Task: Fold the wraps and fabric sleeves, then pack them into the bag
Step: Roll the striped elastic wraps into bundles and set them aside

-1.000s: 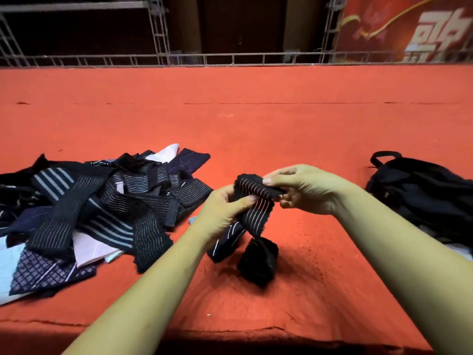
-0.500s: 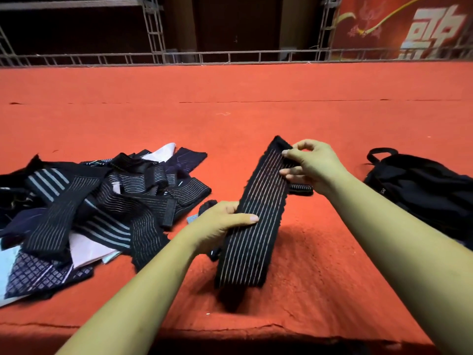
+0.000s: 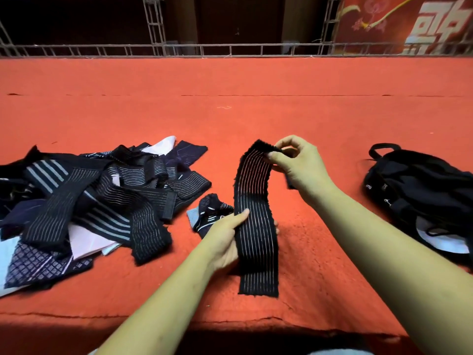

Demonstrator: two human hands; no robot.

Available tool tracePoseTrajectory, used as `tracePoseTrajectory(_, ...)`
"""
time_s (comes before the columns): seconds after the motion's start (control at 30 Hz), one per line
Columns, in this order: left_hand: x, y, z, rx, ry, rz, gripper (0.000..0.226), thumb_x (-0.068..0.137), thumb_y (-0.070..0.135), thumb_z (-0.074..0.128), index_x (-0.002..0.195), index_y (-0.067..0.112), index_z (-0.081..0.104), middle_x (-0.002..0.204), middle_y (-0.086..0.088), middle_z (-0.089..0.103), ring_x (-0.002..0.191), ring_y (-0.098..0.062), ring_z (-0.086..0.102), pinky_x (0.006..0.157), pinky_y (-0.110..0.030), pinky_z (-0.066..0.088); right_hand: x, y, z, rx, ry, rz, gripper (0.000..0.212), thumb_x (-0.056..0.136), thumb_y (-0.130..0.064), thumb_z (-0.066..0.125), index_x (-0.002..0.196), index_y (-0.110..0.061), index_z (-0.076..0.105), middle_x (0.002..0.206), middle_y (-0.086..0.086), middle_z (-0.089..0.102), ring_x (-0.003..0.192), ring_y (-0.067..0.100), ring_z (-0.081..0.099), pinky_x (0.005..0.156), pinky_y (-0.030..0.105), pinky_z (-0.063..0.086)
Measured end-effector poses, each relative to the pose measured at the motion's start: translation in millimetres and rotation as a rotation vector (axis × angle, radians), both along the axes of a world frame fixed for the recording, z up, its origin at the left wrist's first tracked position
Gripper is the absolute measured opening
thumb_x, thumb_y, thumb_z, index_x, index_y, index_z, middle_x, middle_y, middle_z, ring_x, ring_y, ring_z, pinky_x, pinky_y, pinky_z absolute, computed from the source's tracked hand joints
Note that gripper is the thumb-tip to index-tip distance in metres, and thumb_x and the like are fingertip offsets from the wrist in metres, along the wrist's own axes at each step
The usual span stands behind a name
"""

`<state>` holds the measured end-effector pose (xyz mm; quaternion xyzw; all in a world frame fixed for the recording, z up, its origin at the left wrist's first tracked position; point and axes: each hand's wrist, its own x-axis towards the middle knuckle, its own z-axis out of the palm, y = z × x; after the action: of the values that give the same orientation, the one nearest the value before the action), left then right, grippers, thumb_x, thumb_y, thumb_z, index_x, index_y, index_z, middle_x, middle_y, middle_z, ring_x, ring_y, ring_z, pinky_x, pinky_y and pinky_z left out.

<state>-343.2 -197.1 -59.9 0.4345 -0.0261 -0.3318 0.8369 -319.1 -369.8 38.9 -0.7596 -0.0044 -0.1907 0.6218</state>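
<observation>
Wrap [image 3: 256, 226]: long black strip with thin pale lengthwise stripes and fuzzy edges, stretched lengthwise above the red bench [image 3: 230, 111]. My right hand [image 3: 297, 165] pinches its far end, which curls over. My left hand [image 3: 227, 237] grips its middle, thumb on top. Pile of wraps [image 3: 89, 201] to the left, black bag [image 3: 422, 190] to the right.

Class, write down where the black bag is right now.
In the head view, the black bag lies on the red surface at the far right, apart from the right hand.
</observation>
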Motion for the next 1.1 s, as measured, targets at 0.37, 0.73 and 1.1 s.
tracePoseTrajectory(0.37,11.3,-5.6,0.3,-0.095,0.153,0.206,0.065,0.104,0.05,0.026,0.108,0.001,0.069,0.103,-0.022,0.073,0.088,-0.033,0.074,0.085,-0.047,0.052,-49.3,24.4,-69.6,-0.294,-0.033,0.137,0.027,0.082,-0.003,0.073,0.086,-0.028,0.067,0.098,-0.004,0.074,0.093,0.011,0.068,0.09,0.026,0.05)
tracePoseTrajectory(0.73,17.0,-4.1,-0.3,-0.055,0.128,0.172,0.069,0.1,0.06,0.028,0.114,0.005,0.066,0.106,-0.015,0.072,0.089,-0.026,0.072,0.08,-0.038,0.057,-52.1,24.1,-106.4,-0.65,-0.077,0.12,0.012,0.079,-0.026,0.072,0.09,-0.026,0.072,0.122,-0.005,0.067,0.129,0.021,0.051,0.111,0.045,0.035)
tracePoseTrajectory(1.1,14.2,2.2,-5.0,0.142,-0.143,0.135,0.028,0.098,0.003,0.049,0.125,0.001,0.057,0.115,-0.027,0.065,0.093,-0.031,0.068,0.081,-0.041,0.059,-48.3,13.9,-71.6,-0.465,0.061,-0.017,0.034,0.091,-0.031,0.068,0.121,-0.015,0.065,0.125,0.0,0.063,0.12,0.013,0.055,0.105,0.028,0.039)
